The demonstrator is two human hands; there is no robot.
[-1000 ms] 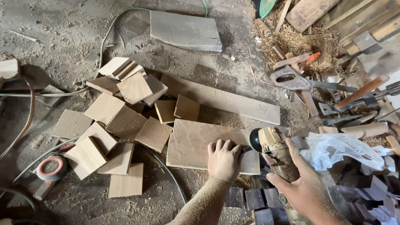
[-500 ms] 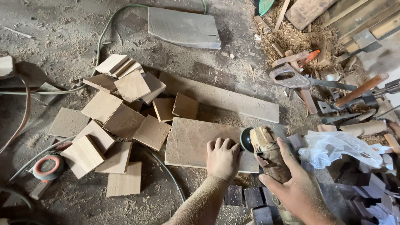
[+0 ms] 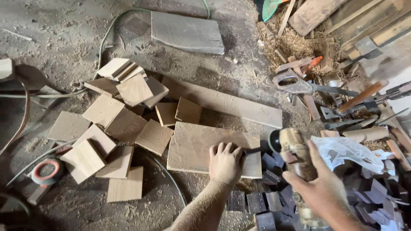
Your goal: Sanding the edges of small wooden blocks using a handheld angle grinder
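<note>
Far left: cut wooden squares heaped on floor, apparently finished. Centre: my left hand, flat and open, pins board, uncut. Right: my right hand closed around angle grinder, disc just off board's right end.

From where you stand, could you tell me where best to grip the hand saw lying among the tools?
Probably take the hand saw by its looped grey handle, coming from the left: the handle's opening faces the bare floor, while the blade runs right under the wooden-handled tool.
</note>
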